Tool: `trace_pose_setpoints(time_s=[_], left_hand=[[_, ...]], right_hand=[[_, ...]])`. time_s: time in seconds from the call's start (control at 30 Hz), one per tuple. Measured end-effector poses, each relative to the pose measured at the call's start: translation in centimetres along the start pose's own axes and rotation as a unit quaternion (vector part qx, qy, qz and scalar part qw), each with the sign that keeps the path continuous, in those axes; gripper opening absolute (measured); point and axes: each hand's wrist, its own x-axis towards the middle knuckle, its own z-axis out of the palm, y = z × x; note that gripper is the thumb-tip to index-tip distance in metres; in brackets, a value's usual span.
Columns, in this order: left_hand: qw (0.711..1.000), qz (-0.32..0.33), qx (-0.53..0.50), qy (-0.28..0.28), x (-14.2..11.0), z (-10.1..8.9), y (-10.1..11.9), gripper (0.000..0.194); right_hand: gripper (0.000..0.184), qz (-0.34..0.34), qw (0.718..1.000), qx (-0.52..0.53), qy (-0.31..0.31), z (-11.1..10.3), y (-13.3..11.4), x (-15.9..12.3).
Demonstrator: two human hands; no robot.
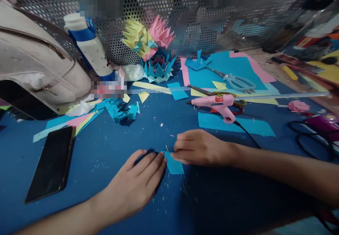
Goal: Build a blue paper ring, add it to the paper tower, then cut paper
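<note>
A small piece of blue paper is laid on the blue table, between the two hands; its left edge is touched by the fingertips of the left hand, whose fingers are extended and held low over the table, closed on nothing; its upper right edge is met by the right hand, whose fingers are curled inward, though whether the paper is pinched by them cannot be told. Beyond the right hand, a pink glue gun is seen with its nozzle pointed left, its handle overlapping a long blue strip; scissors with pale blue handles are set farther back, over large coloured sheets; to the left, a dark phone is placed flat, and a crumpled blue paper shape is seen beyond; yellow and pink folded-paper flowers are stood near the perforated metal panel.
</note>
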Motion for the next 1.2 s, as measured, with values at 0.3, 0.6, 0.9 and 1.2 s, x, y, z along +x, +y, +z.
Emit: trace_pose_setpoints(time_s=[0.3,0.6,0.9,1.2], left_hand=[[0.999,0.018,-0.009,-0.039,0.3,-0.5,-0.3,0.038],[0.999,0.019,0.013,-0.047,0.4,-0.8,-0.1,0.041],[0.999,0.017,0.025,-0.042,0.5,-1.0,0.1,0.042],[1.0,0.022,-0.003,0.001,-0.1,-0.2,0.2,0.037]], right_hand=[[0.026,0.011,0.999,0.038,-0.034,-0.1,0.4,0.0],[0.027,0.022,0.998,0.03,-0.056,-0.3,0.2,0.3],[0.028,0.028,0.996,0.043,-0.066,-0.3,0.3,0.2],[0.018,0.095,0.987,0.128,0.026,-0.1,-1.0,0.2]])
